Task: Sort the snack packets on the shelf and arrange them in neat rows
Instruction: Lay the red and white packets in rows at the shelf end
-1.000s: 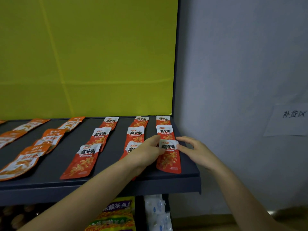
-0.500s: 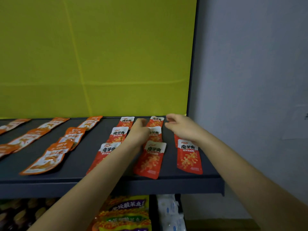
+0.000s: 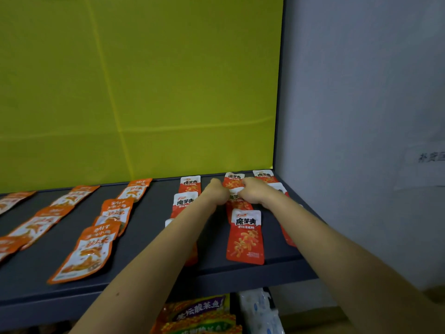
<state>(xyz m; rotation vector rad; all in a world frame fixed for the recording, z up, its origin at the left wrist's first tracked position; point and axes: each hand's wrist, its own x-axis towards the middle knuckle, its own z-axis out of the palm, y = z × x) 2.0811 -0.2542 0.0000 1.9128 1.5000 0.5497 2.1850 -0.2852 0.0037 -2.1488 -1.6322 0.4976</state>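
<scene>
1. The left hand [image 3: 216, 192] and the right hand [image 3: 252, 192] meet over the middle red packet [image 3: 237, 198] of one column. The left hand is at the packet's 9 o'clock edge and the right hand at its 3 o'clock edge.
2. The right hand's fingers curl onto the packet's white top strip and pinch it. The left hand is balled up with its knuckles to the camera and touches the packet; I cannot tell whether it grips.
3. That packet lies on the dark shelf [image 3: 149, 230], toward the back right.
4. At 6 o'clock from the hands the front red packet [image 3: 245, 237] lies flat near the shelf's front edge. At 12 o'clock the back red packet [image 3: 234, 180] lies by the rear panel.
5. At 9 o'clock is a column of red packets [image 3: 190, 186], partly under the left forearm. At 2 o'clock is the corner red packet [image 3: 265, 175].
6. Farther out toward 8 and 9 o'clock, orange packets [image 3: 85, 256] lie in slanted lines, some overlapping.
7. A yellow panel [image 3: 144, 92] stands at 12 o'clock. A grey wall [image 3: 361, 104] with a paper sign [image 3: 428, 162] is at 3 o'clock. Bags [image 3: 202, 314] sit below the shelf at 6 o'clock.
</scene>
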